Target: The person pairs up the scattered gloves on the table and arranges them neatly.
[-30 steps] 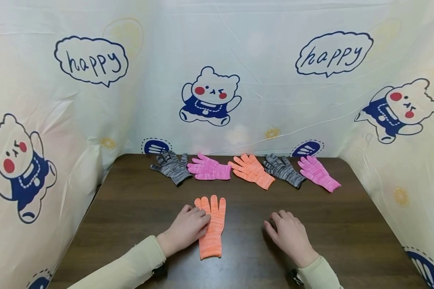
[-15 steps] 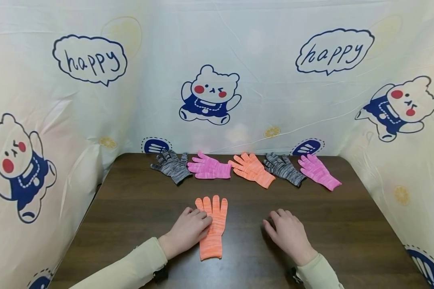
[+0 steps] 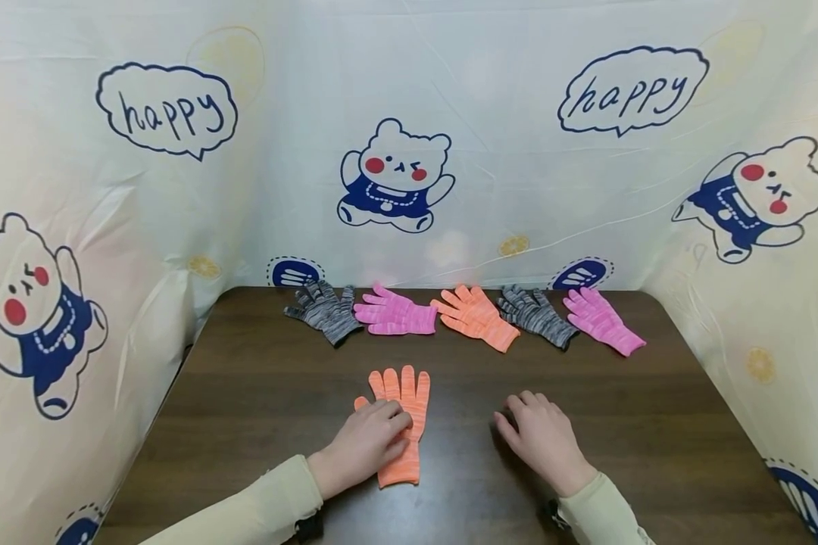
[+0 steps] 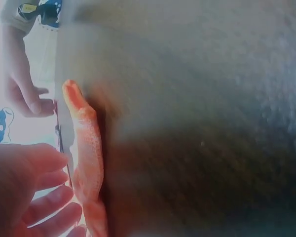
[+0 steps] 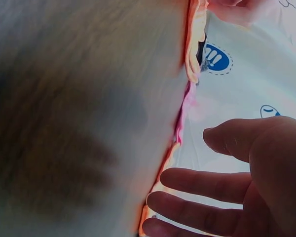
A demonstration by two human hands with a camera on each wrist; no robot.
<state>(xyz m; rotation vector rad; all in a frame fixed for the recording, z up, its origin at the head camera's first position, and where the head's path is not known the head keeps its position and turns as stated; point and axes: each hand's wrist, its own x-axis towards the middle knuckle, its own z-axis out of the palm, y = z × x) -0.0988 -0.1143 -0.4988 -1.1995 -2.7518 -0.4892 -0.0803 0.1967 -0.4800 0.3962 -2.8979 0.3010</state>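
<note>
An orange knitted glove (image 3: 416, 405) lies flat at the middle of the table, its fingers pointing to the back and its cuff to the front. My left hand (image 3: 364, 446) reaches across its palm with loosely bent fingers. The glove's thumb shows to the left of that hand. In the left wrist view the fingers of the left hand (image 4: 37, 197) come up to the orange glove (image 4: 89, 158) without curling round it; I cannot tell whether they touch. Off to the right, my right hand (image 3: 544, 443) is low over the table, relaxed and holding nothing.
Along the back of the dark wooden table (image 3: 245, 409) lie a grey glove (image 3: 327, 314), a pink glove (image 3: 398, 314), another orange glove (image 3: 480, 318), another grey glove (image 3: 537, 316) and another pink glove (image 3: 603, 322). A printed curtain (image 3: 504, 151) encloses the back and sides.
My left hand has slid a little to the right across the orange glove, baring the glove's thumb. The right hand has stayed in place.
</note>
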